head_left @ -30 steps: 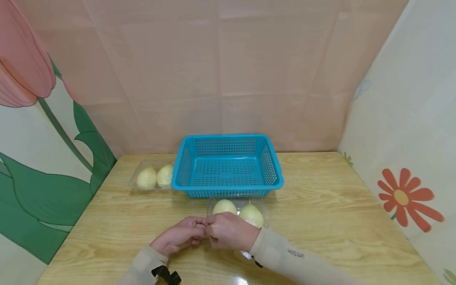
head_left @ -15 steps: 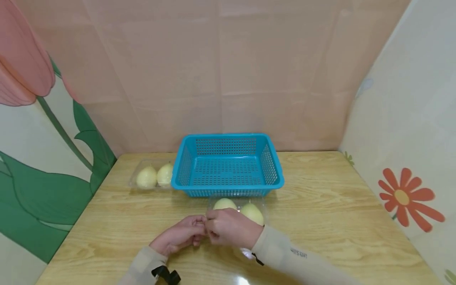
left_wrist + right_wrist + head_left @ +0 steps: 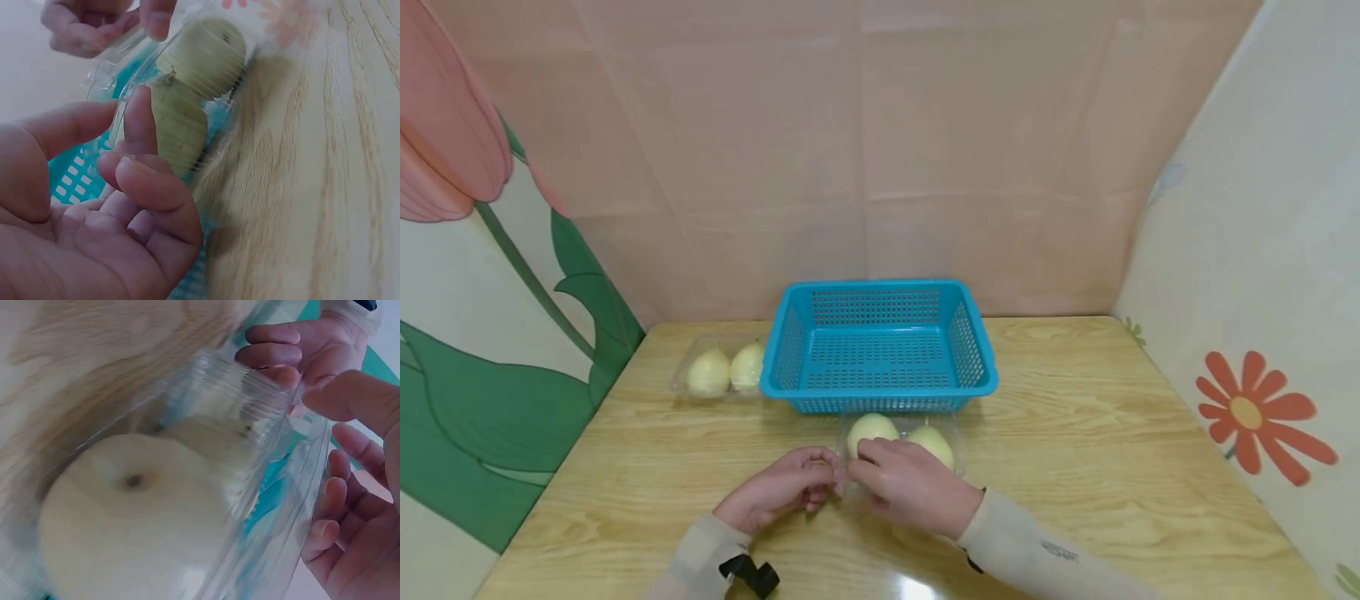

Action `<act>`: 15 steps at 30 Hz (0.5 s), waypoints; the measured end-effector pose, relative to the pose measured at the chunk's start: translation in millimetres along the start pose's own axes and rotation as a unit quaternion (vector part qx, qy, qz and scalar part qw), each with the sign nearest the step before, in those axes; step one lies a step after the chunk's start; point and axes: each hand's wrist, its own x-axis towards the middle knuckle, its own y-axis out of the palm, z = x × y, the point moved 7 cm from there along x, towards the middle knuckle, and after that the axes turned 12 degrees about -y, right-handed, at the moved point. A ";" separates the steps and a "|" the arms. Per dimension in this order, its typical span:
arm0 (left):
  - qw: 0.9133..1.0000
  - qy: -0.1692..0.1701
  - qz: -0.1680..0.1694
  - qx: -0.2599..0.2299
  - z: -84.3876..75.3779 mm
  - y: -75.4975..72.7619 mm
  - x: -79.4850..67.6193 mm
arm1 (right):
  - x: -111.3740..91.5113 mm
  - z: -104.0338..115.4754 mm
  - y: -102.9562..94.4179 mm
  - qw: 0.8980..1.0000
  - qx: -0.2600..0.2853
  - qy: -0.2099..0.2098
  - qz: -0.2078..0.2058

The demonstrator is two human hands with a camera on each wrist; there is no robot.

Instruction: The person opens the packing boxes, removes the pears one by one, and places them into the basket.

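A clear plastic clamshell box (image 3: pixel 956 442) with two pale yellow-green pears (image 3: pixel 929 446) stands in front of the blue basket. At its near left corner my left hand (image 3: pixel 790 492) pinches the rim between thumb and index finger, the other fingers curled. My right hand (image 3: pixel 917 487) is at the box's near edge, partly covering the pears in the head view. In the right wrist view its curled fingers (image 3: pixel 331 497) touch the lid's edge (image 3: pixel 317 462), and the thumb lies near the corner. The lid is slightly raised from the base along this side.
A blue perforated basket (image 3: pixel 880 393) stands behind the box with nothing in it. To its left lies a second clear box (image 3: pixel 700 343) with two pears (image 3: pixel 709 373). Both are on a wood-grain table (image 3: pixel 1075 433), with a pink cloth (image 3: pixel 880 167) behind.
My right hand has shifted right along the near edge, away from the left hand, showing more of the left pear. The left hand stays at the corner.
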 end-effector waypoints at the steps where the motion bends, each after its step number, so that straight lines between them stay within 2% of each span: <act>1: 1.000 -0.001 -0.004 0.002 -0.2 -0.4 -0.1 | -2.6 -0.4 -0.7 1.000 -0.002 0.000 -0.004; 9: 1.000 -0.004 -0.017 0.018 -1.7 -1.2 -1.2 | -22.4 -2.2 -6.9 0.999 -0.021 -0.003 -0.050; 15: 0.999 -0.002 -0.020 0.028 -1.6 -1.2 -1.9 | -30.7 -2.7 -9.3 0.998 -0.023 -0.005 -0.067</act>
